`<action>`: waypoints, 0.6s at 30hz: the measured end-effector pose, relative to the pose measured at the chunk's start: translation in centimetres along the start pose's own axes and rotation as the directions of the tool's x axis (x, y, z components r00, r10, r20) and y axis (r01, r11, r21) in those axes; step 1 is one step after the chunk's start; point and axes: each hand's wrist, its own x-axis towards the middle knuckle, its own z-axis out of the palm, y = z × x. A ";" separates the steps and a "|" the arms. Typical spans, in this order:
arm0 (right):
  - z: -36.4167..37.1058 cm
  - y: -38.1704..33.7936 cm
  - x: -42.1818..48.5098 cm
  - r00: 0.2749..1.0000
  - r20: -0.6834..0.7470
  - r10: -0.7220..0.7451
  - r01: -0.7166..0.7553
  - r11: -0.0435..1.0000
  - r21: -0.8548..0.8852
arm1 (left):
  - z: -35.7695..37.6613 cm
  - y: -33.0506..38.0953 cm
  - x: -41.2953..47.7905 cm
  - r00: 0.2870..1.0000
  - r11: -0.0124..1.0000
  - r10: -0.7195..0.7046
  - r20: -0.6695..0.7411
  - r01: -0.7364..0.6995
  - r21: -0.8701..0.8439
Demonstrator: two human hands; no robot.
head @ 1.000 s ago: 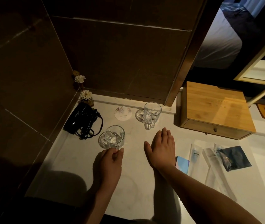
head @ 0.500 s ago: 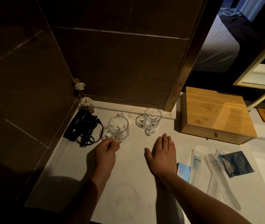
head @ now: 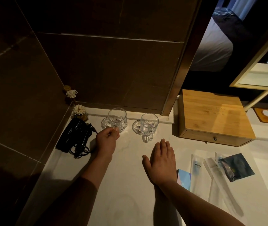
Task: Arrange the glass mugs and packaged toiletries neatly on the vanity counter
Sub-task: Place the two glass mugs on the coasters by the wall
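The left hand [head: 108, 137] pinches the handle of the left glass mug [head: 117, 118], which stands upright on a round coaster at the back of the white worktop [head: 126, 185]. The second glass mug [head: 148, 125] stands just beside it, also upright on a coaster, with its handle toward the person. The right hand [head: 161, 162] lies flat on the worktop, fingers spread a little, holding nothing. The packaged toiletries [head: 215, 170] lie to the right, near a wooden box [head: 215, 115]. A black hair dryer [head: 76, 136] rests at the left.
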 end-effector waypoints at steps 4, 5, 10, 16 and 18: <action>-0.1 0.0 0.0 1.000 -0.002 0.000 0.000 1.000 0.007 | 0.2 -0.4 0.6 1.000 1.000 0.018 0.011 -0.018 0.010; -0.1 0.0 0.0 1.000 -0.002 -0.001 0.001 1.000 0.008 | 0.2 -0.6 0.8 1.000 1.000 0.024 0.012 -0.024 0.018; -0.1 0.0 0.0 1.000 -0.001 0.004 -0.004 1.000 0.011 | 0.2 -1.5 1.2 1.000 0.999 0.003 0.006 -0.003 0.039; -0.1 -0.1 0.0 1.000 -0.009 0.008 -0.008 1.000 0.013 | -0.2 -2.6 1.3 0.999 0.996 0.013 0.040 -0.017 0.088; -0.1 0.0 0.0 1.000 -0.010 0.008 -0.008 1.000 0.015 | -0.3 -2.8 1.5 0.998 0.996 0.024 0.053 -0.029 0.085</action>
